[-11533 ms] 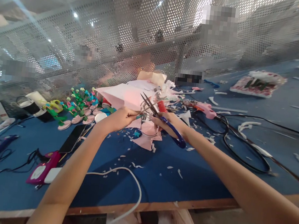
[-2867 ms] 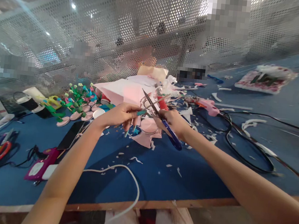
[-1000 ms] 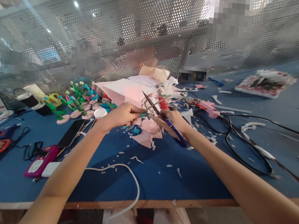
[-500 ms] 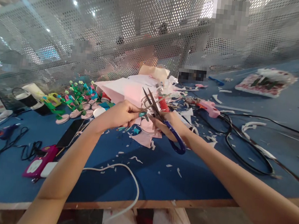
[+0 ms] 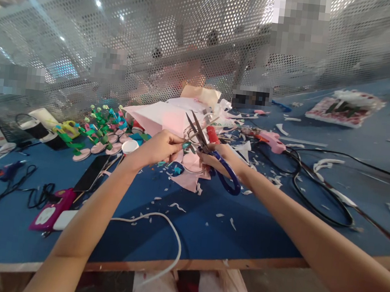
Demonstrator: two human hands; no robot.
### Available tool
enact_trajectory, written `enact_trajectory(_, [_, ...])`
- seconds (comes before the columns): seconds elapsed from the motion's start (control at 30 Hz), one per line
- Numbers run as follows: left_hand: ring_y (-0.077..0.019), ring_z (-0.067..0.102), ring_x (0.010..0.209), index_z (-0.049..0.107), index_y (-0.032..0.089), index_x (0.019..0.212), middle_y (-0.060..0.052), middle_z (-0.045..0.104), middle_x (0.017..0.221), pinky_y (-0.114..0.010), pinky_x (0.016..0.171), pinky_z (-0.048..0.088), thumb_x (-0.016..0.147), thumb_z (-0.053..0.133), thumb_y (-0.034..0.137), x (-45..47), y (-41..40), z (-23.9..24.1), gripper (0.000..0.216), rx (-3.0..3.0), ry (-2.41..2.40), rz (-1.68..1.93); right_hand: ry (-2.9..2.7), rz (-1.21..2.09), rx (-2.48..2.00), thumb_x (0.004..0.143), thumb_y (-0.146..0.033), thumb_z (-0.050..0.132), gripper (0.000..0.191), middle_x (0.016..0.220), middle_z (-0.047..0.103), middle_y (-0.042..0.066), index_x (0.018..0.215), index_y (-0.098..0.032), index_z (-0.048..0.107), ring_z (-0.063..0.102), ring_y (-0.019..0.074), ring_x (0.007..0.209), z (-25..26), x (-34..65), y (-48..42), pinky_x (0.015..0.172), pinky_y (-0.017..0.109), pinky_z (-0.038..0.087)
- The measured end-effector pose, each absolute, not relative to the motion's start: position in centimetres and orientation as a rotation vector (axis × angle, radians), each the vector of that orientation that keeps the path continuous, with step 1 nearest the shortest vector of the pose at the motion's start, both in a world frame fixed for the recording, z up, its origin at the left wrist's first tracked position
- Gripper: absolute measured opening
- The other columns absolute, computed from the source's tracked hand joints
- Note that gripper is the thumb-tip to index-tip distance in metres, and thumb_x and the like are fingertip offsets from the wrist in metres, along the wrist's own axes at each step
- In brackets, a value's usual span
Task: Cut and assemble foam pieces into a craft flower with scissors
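1. Between the hands and the wooden front edge (image 5: 203, 264), the blue tabletop (image 5: 202, 239) is strewn with white scraps and crossed by a white cable (image 5: 178, 242).
2. A small green piece (image 5: 187, 145) is pinched by the fingertips of the left hand (image 5: 162, 151); whether it is touched by the blades cannot be told.
3. Blue-handled scissors (image 5: 202, 139), blades parted, are gripped by the right hand's (image 5: 223, 156) curled fingers.
4. The table is backed by a perforated screen (image 5: 130, 32).
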State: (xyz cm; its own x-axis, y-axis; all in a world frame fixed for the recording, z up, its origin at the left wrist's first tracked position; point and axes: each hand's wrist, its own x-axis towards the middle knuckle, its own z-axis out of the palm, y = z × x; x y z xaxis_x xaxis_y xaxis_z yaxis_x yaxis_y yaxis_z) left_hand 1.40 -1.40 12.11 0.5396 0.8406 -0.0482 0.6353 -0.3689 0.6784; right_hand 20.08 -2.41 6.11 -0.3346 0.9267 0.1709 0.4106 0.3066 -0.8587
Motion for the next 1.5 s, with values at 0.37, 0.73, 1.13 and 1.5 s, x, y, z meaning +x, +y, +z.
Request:
enact_trajectory(0.37, [-0.0017,0.033,0.036,0.064,0.007,0.072,0.003,0.046,0.044,-0.017,0.041,0.030,0.078,0.041,0.011,1.5,-1.2,12.0,0.024,2.068,1.142,0.412,-1.792,1.053,-1.124,0.068,-0.040,0.057,0.026,0.048,0.054,0.001,0.058,-0.016,0.050,0.052,0.0120,0.045,5.6,20.1,-2.1,0.046,0.024,0.042])
enact_trajectory(0.73, [-0.0020,0.036,0.034,0.065,0.008,0.077,0.004,0.045,0.043,-0.016,0.041,0.030,0.081,0.043,0.016,1.5,-2.6,13.3,0.024,2.212,1.253,0.429,-1.826,0.852,-1.094,0.073,-0.033,0.048,0.025,0.042,0.046,-0.002,0.054,-0.019,0.041,0.045,0.0086,0.038,5.4,19.4,-2.8,0.042,0.021,0.036])
enact_trajectory(1.13, [-0.0027,0.035,0.035,0.065,0.009,0.092,0.004,0.046,0.044,-0.015,0.040,0.029,0.081,0.042,0.018,1.1,-2.9,13.9,0.027,2.194,1.201,0.335,-1.892,0.575,-1.165,0.075,-0.048,0.048,0.040,0.045,0.042,-0.001,0.050,-0.018,0.037,0.040,0.0085,0.045,4.7,19.3,-2.7,0.045,0.022,0.031])
enact_trajectory(1.5, [-0.0036,0.037,0.039,0.066,0.010,0.092,0.004,0.046,0.044,-0.016,0.044,0.031,0.077,0.040,0.010,2.2,-2.2,12.3,0.030,2.257,1.183,0.406,-1.977,0.412,-1.206,0.074,-0.044,0.043,0.035,0.044,0.036,-0.002,0.051,-0.019,0.037,0.034,0.0080,0.044,4.7,20.5,-1.6,0.046,0.024,0.027])
